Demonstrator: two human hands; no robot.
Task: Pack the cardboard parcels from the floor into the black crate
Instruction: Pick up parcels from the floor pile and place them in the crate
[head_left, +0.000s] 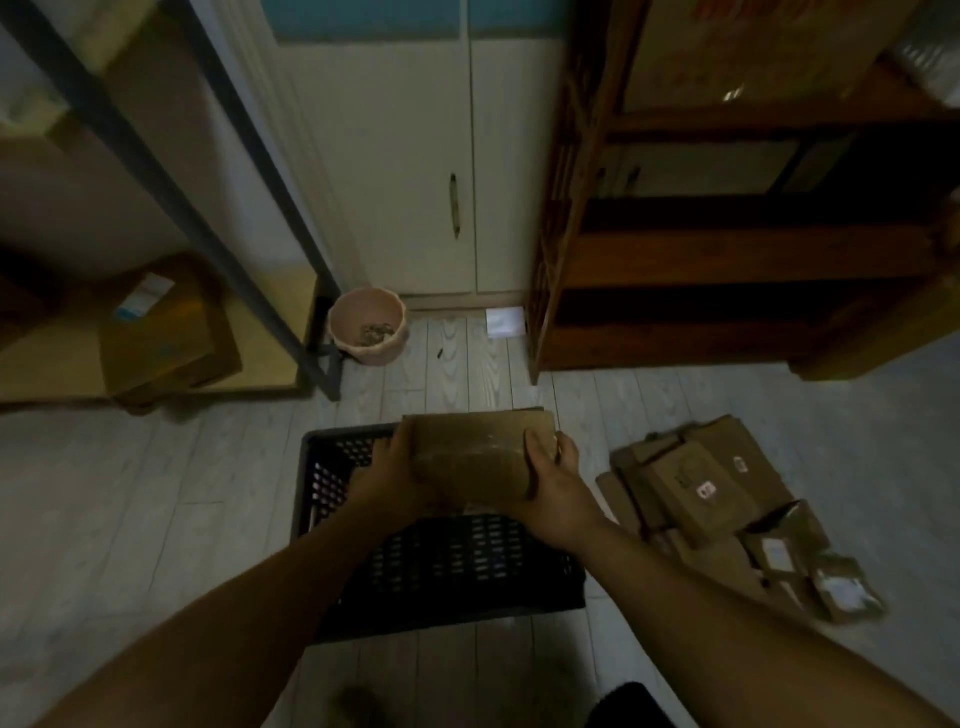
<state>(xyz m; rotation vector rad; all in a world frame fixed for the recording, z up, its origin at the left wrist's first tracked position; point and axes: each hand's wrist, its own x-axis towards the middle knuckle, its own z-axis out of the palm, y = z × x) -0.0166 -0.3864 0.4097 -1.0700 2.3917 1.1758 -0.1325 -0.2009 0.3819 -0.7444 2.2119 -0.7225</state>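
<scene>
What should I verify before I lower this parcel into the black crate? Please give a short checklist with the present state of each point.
1. Grip at both ends: the left hand and the right hand each hold one end of the parcel. Ok.
2. Parcel above the black crate: it hangs over the far part. Ok.
3. Parcel level: roughly level. Ok.
4. Free room under the parcel: parcel and hands hide that part of the inside. Cannot tell.
5. All parcels packed: a pile of parcels lies right of the crate. Not ok.
</scene>
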